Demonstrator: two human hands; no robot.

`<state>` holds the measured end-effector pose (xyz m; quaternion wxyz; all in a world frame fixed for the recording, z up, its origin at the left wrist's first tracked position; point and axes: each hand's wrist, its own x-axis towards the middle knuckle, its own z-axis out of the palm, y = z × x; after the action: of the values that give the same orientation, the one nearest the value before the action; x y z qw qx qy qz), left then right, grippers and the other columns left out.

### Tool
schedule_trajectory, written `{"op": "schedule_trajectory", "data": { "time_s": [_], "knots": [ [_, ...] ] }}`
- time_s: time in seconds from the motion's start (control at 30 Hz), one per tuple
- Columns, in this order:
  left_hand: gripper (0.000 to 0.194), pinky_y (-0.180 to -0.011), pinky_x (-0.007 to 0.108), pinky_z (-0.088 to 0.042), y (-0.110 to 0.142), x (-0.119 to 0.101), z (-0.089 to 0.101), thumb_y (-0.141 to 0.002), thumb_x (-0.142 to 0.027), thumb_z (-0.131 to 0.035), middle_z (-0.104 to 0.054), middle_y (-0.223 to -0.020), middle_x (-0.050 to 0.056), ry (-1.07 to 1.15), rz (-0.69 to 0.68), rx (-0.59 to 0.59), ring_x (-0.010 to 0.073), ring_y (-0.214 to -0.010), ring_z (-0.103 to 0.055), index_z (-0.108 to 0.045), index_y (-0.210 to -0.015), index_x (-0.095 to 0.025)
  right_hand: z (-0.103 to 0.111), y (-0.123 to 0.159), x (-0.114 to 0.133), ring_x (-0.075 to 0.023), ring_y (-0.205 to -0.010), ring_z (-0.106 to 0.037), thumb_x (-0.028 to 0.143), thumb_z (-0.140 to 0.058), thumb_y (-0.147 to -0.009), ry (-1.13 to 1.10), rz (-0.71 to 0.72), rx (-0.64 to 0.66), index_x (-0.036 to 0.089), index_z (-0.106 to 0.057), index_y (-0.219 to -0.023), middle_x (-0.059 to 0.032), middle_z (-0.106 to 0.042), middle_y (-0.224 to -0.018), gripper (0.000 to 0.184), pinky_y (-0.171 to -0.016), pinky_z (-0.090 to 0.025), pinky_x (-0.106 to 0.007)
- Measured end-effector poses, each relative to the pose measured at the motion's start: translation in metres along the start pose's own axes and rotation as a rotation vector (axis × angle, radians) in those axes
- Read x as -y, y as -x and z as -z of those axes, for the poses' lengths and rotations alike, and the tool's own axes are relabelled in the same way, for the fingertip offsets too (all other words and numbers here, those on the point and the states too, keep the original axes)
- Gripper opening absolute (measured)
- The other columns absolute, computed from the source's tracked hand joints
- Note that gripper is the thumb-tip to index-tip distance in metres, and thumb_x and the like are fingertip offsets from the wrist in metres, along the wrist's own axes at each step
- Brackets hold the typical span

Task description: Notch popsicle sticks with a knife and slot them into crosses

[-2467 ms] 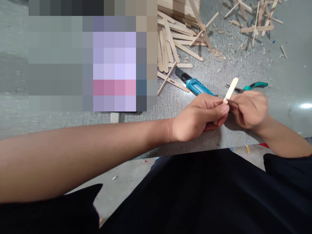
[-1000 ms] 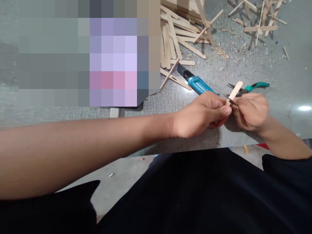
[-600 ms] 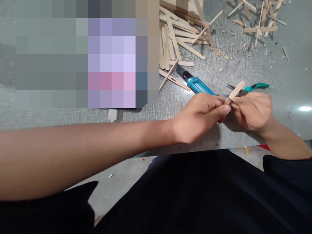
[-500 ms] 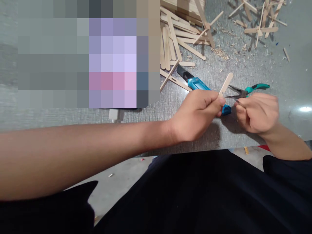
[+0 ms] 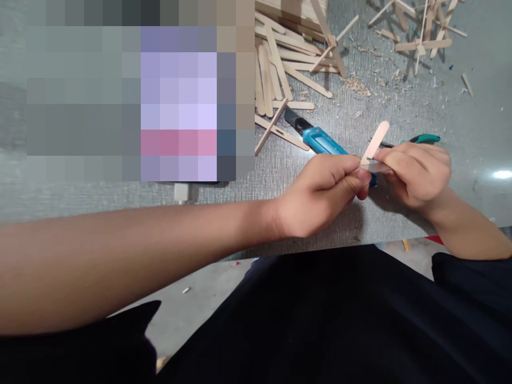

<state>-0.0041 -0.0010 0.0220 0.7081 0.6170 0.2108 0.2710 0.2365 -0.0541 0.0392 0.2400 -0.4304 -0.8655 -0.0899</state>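
Note:
My left hand [image 5: 326, 186] is closed on a wooden craft stick [image 5: 377, 140], whose rounded end points up and away from me. My right hand [image 5: 418, 170] pinches a small thin metal blade [image 5: 378, 167], held against the stick just above my left thumb; its exact shape is partly hidden by the fingers. Beneath my left hand lies a blue utility knife [image 5: 324, 141], its middle covered. Behind my right hand are pliers with a green and black handle [image 5: 424, 139], mostly hidden.
Loose craft sticks [image 5: 276, 64] are heaped at the back centre. Crossed-stick assemblies [image 5: 422, 45] stand at the back right, near wood shavings [image 5: 357, 86]. A white cable plug [image 5: 182, 192] pokes out below a blurred area at left. The table's front edge runs close to my body.
My right hand has moved left and slightly up, bringing the blade against the craft stick and covering most of the pliers. My left hand keeps its grip on the stick.

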Motion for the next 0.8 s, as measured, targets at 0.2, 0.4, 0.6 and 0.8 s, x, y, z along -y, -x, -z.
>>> {"op": "schedule_trajectory", "data": {
  "time_s": [0.2,0.4,0.6,0.8],
  "knots": [
    [0.049,-0.057,0.025,-0.041,0.001,-0.002,0.0032,-0.117,-0.05,-0.063,-0.055,-0.059,-0.002,-0.063,-0.088,0.051,0.0148,-0.065,-0.059,-0.065,-0.077,-0.022,-0.003,0.0003,-0.0017,-0.0171,-0.07,-0.063,0.03,-0.055,-0.121,-0.03,0.017,-0.039,0.022,-0.076,-0.12,-0.0001,-0.073,-0.084,0.023,-0.065,-0.041,-0.035],
    [0.062,-0.059,0.027,-0.045,0.0034,0.0016,0.0014,-0.115,-0.072,-0.062,-0.058,-0.061,0.0,0.0,-0.112,0.029,0.0169,-0.069,-0.062,-0.064,-0.076,-0.023,-0.0022,-0.0017,-0.0049,-0.0173,-0.069,-0.06,0.049,-0.041,-0.127,-0.174,-0.009,0.038,0.022,-0.072,-0.117,-0.0012,-0.07,-0.083,0.042,-0.068,-0.045,-0.035],
    [0.064,-0.059,0.027,-0.047,0.0022,0.0024,0.0018,-0.114,-0.074,-0.064,-0.058,-0.059,-0.001,0.02,-0.115,0.095,0.0152,-0.063,-0.061,-0.063,-0.075,-0.023,-0.0022,-0.0055,-0.0024,-0.0136,-0.062,-0.059,0.054,-0.036,-0.127,-0.383,-0.063,0.057,0.022,-0.069,-0.103,0.0013,-0.068,-0.077,0.052,-0.06,-0.041,-0.032],
    [0.055,-0.054,0.027,-0.042,0.002,0.0002,0.0033,-0.115,-0.059,-0.066,-0.056,-0.058,-0.001,-0.033,-0.062,0.119,0.0157,-0.06,-0.056,-0.061,-0.072,-0.023,-0.0002,-0.0049,-0.0014,-0.0142,-0.058,-0.053,0.059,-0.028,-0.127,-0.337,-0.099,0.164,0.025,-0.062,-0.094,0.0021,-0.065,-0.073,0.059,-0.059,-0.037,-0.035]
  ]
}}
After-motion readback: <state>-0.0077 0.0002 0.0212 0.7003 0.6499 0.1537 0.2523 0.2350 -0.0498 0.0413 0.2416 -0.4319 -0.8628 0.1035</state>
